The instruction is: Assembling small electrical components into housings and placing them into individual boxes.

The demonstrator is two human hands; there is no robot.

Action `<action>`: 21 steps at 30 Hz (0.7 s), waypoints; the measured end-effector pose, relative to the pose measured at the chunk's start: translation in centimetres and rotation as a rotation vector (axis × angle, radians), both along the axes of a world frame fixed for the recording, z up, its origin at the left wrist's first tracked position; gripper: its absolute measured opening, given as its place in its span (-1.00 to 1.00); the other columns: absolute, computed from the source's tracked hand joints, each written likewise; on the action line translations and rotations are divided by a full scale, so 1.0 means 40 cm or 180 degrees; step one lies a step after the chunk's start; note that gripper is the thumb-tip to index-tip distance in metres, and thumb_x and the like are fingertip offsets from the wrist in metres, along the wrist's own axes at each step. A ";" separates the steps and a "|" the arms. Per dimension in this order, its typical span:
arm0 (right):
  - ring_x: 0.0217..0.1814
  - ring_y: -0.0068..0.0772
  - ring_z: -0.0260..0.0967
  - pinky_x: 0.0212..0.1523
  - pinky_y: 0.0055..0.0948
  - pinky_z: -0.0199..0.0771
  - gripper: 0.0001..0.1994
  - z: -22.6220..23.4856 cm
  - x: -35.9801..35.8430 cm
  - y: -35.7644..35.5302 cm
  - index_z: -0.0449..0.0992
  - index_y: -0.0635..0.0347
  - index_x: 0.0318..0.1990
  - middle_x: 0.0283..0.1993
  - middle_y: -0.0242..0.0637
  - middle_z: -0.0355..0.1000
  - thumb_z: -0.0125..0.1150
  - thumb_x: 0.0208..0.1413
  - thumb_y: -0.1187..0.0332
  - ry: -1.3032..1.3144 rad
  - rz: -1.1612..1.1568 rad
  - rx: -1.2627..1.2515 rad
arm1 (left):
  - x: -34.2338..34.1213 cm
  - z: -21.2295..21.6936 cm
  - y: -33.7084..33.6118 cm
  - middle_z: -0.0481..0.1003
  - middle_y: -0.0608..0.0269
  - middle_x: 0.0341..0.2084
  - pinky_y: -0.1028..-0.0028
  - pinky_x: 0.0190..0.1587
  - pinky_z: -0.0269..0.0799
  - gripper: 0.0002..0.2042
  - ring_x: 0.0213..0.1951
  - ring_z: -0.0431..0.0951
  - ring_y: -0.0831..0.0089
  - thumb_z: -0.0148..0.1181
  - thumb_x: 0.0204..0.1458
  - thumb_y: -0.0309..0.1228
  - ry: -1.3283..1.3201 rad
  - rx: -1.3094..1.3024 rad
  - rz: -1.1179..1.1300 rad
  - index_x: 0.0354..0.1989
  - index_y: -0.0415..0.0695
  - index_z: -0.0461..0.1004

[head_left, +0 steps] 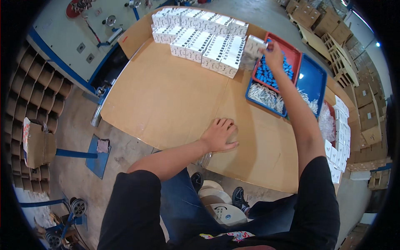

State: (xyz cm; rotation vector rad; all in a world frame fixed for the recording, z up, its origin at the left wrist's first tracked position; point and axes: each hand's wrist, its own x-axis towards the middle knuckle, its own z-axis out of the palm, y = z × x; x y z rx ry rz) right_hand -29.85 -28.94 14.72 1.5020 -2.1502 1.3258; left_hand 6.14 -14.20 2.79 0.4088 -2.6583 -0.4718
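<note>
My right hand (273, 53) reaches far forward and grips a small white box (254, 45) at the right end of a block of stacked white boxes (204, 35). The held box is beside the stack, over the edge of a red tray (291, 49) with blue parts (266, 75). My left hand (218, 135) lies flat, fingers spread, on the cardboard-covered table (166, 100) near its front edge. It holds nothing.
A blue tray (313, 81) with clear plastic bags (264, 96) sits beside the red one. More white boxes (339, 137) line the table's right edge. Brown cartons (329, 25) stand far right. Cardboard tubes (37, 83) and a machine (83, 33) are at left. Reels (221, 208) lie on the floor.
</note>
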 end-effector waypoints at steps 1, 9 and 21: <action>-0.15 -0.11 0.59 -0.14 -0.25 0.53 -0.61 -0.011 -0.004 -0.052 0.56 0.21 -0.12 -0.22 -0.15 0.62 0.51 -0.08 0.23 -0.0047 0.0025 -0.0037 | 0.005 0.002 -0.005 0.37 0.05 0.03 0.13 0.22 0.17 -0.43 0.14 0.33 0.14 0.18 0.04 0.11 -0.0069 0.0070 -0.0042 0.03 -0.11 0.41; -0.07 -0.16 0.59 0.02 -0.22 0.50 -0.54 -0.117 -0.171 -0.352 0.58 0.18 -0.07 -0.17 -0.19 0.64 0.49 -0.06 0.09 0.0392 -0.0455 0.0062 | -0.021 0.005 -0.023 0.35 0.08 0.04 0.15 0.19 0.15 -0.40 0.16 0.29 0.17 0.18 0.00 0.17 -0.0204 0.0247 -0.0140 -0.01 -0.12 0.42; -0.07 -0.02 0.56 -0.02 -0.21 0.51 -0.61 -0.117 -0.090 -0.478 0.60 0.24 -0.11 -0.17 0.04 0.60 0.53 -0.13 0.36 -0.0353 -0.0406 -0.0088 | -0.008 0.002 -0.030 0.36 0.09 0.05 0.15 0.21 0.12 -0.37 0.16 0.28 0.19 0.11 0.05 0.21 -0.0427 0.0209 -0.0140 0.02 -0.12 0.43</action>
